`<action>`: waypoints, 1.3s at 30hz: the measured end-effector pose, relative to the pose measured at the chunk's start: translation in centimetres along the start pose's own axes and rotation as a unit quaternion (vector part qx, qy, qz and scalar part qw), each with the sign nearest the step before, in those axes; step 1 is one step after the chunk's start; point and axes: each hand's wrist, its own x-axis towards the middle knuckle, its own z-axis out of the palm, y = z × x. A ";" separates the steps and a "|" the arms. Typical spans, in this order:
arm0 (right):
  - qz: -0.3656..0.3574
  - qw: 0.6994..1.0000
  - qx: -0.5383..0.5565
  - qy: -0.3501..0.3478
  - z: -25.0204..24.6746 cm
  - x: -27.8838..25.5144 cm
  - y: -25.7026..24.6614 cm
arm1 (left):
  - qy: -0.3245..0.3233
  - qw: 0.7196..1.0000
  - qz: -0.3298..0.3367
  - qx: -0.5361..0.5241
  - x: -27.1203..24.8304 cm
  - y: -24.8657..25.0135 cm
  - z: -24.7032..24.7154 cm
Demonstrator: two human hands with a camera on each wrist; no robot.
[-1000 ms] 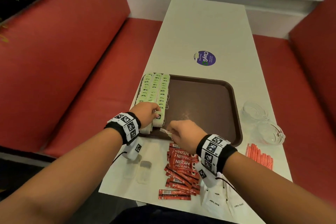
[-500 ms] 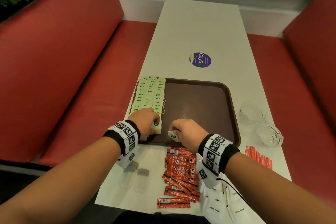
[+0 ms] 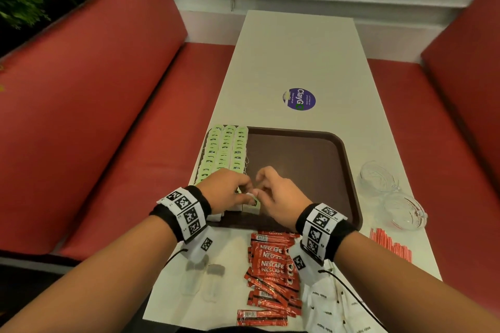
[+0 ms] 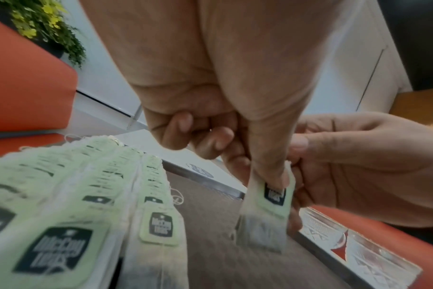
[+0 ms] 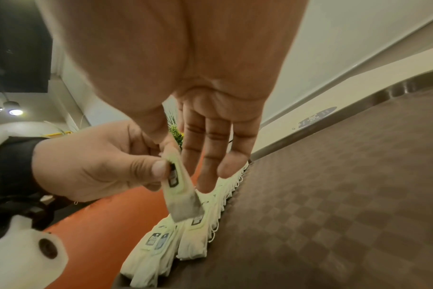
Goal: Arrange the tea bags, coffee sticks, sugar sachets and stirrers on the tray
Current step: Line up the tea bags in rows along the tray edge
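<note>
Over tray (image 3: 311, 170): left hand (image 3: 226, 192) pinches one tea bag (image 3: 254, 200); right hand (image 3: 278, 194) relaxed; three rows (image 3: 224, 151) laid.

Pale-green tea bags (image 3: 224, 149); brown checkered tray (image 3: 311, 159).
</note>
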 end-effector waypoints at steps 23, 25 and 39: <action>0.129 0.946 -0.222 -0.199 1.2 -0.7 1.8 | 0.032 0.992 -0.089 0.088 -0.5 -3.0 3.8; 0.133 0.945 -0.224 -0.196 1.3 -0.7 1.9 | 0.001 0.989 -0.068 0.134 -0.7 -2.9 4.2; 0.078 0.948 -0.259 -0.168 2.5 -1.5 -0.5 | 0.038 0.993 -0.043 0.103 -4.1 -3.2 2.1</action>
